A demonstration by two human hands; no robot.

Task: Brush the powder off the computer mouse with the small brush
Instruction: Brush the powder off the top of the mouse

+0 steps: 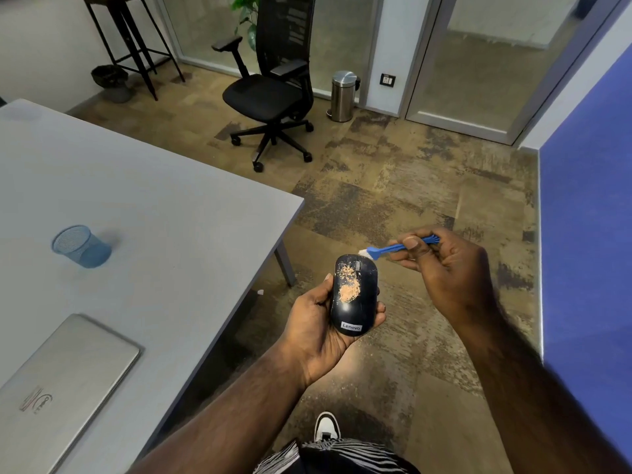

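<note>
Mouse held over floor, brush at its front

Office: grey table (164,206) at left with closed laptop (65,374) and blue mesh cup (82,246); mottled brown carpet (393,186), black chair (270,90), steel bin (343,95). Left hand (318,323) cradles black mouse (354,295), fingers curled round its sides; orange powder (349,289) on top. Right hand (448,271) pinches blue brush (390,249), bristles at mouse's front edge.
</note>
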